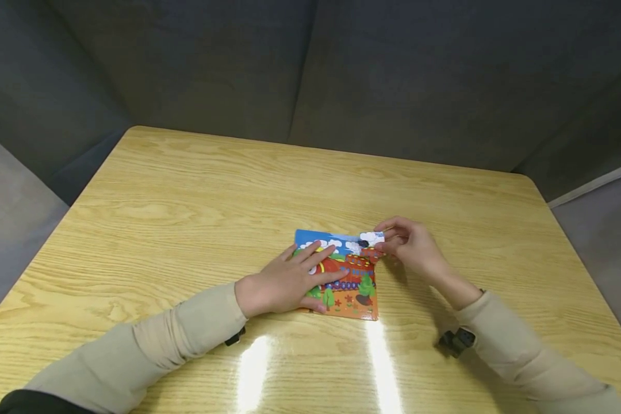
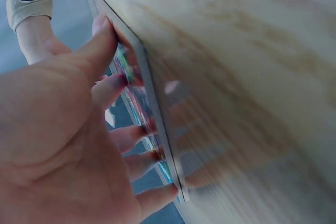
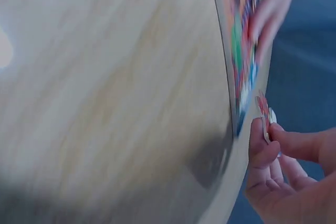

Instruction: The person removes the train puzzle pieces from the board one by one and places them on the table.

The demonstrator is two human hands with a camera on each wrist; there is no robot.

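A colourful jigsaw puzzle (image 1: 359, 290) with a red train, blue sky and orange ground lies flat on the table. My left hand (image 1: 290, 282) rests across its left part with fingers spread; in the left wrist view its fingertips (image 2: 149, 129) press on the puzzle's face. Thumb and fingers of my right hand (image 1: 411, 247) pinch a puzzle piece (image 1: 374, 238) with white cloud and red on it, over the puzzle's upper right corner. In the right wrist view that piece (image 3: 264, 113) is raised off the board, tilted on edge between thumb and fingers.
The wooden table (image 1: 196, 195) extends around the puzzle, with bright light reflections near its front. Dark grey curtains (image 1: 300, 75) hang behind the far edge. Small black devices are on both wrists, such as the right one (image 1: 457, 341).
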